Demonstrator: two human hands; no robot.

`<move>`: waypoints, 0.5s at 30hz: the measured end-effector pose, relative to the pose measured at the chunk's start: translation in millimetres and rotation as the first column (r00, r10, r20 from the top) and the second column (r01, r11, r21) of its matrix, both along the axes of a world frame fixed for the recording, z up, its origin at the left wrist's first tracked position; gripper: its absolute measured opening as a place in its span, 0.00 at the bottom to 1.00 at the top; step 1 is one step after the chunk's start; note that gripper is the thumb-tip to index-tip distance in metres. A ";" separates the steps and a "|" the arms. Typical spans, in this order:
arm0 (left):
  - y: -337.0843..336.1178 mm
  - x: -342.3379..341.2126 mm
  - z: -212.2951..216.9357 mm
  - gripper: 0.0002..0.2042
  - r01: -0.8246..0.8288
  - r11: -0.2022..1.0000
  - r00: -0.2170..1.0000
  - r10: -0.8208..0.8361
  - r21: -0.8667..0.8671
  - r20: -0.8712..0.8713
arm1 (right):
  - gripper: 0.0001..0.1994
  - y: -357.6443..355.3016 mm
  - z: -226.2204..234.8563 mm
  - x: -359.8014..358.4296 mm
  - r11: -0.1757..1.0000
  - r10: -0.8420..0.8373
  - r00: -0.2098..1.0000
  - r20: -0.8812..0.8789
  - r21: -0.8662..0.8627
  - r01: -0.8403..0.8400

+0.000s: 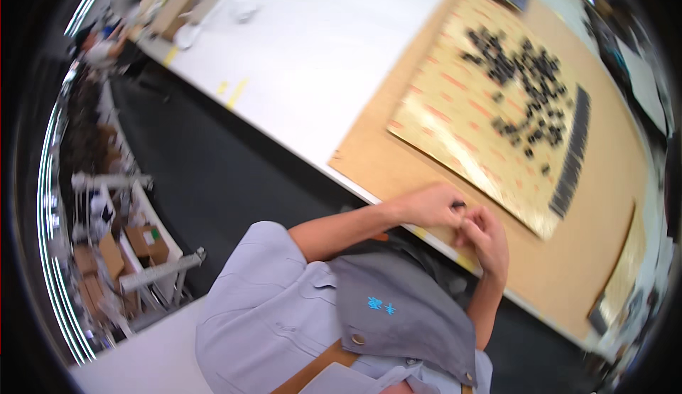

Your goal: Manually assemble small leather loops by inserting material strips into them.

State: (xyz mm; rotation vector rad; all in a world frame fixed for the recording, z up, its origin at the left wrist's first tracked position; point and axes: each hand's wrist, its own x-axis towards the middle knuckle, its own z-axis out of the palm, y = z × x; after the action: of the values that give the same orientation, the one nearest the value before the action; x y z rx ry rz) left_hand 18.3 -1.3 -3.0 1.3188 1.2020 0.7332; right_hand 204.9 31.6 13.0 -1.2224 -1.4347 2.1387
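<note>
Close together over the near edge of the brown board, both my hands have their fingers drawn in. A small black piece (458, 204) shows at the fingertips of my left hand (432, 206), which is closed on it. My right hand (489, 241) is curled just beside it, thumb and fingers pressed together; whatever it may hold is hidden. Ahead of them lies a flat gold sheet (447, 142) with orange marks. Many small black round pieces (543, 92) are scattered across its far and right part. A dark strip (572, 156) runs along the sheet's right side.
A brown board (376, 127) lies under the gold sheet, on a white table (284, 60). Another gold sheet (618, 273) with a dark edge is at the right. Cardboard boxes (145, 243) sit on a cart at left. Far left, a person (103, 49) is at the table's end.
</note>
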 end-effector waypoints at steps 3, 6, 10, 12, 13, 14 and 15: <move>-3.7 3.8 -5.3 0.10 -0.030 0.997 0.999 0.028 0.065 0.041 | 0.09 0.0 11.3 0.8 0.988 0.148 0.980 0.133 0.018 -0.151; -8.0 3.6 -12.6 0.09 -0.068 0.995 0.997 0.065 0.076 0.049 | 0.11 -2.6 5.8 4.6 0.979 0.148 0.976 0.159 0.114 -0.167; -10.1 0.0 2.3 0.06 -0.138 0.985 0.961 0.109 0.102 0.254 | 0.13 -6.2 -8.7 4.8 0.965 -0.020 0.998 0.063 0.262 0.003; -7.1 -5.0 1.5 0.06 -0.096 0.992 0.966 0.075 0.077 0.247 | 0.12 -9.5 -3.2 -1.6 0.969 -0.042 0.997 0.067 0.245 0.024; -7.3 -6.4 1.3 0.06 -0.096 0.993 0.955 0.072 0.072 0.288 | 0.12 -10.2 -0.3 -3.9 0.986 -0.030 0.999 0.039 0.163 0.023; -7.7 -7.8 1.1 0.06 -0.095 0.993 0.942 0.069 0.066 0.329 | 0.12 -9.8 0.4 -5.4 0.997 -0.021 1.000 0.010 0.079 0.020; -7.6 -8.3 1.9 0.06 -0.083 0.996 0.920 0.064 0.032 0.387 | 0.12 -8.8 -0.2 -4.3 0.996 -0.020 1.000 0.005 0.085 0.020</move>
State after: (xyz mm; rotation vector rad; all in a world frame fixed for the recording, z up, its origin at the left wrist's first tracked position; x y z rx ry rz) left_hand 10.0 -9.0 -1.1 1.1047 0.9216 1.0294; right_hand 200.7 22.8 12.9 -1.2082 -1.4931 2.0411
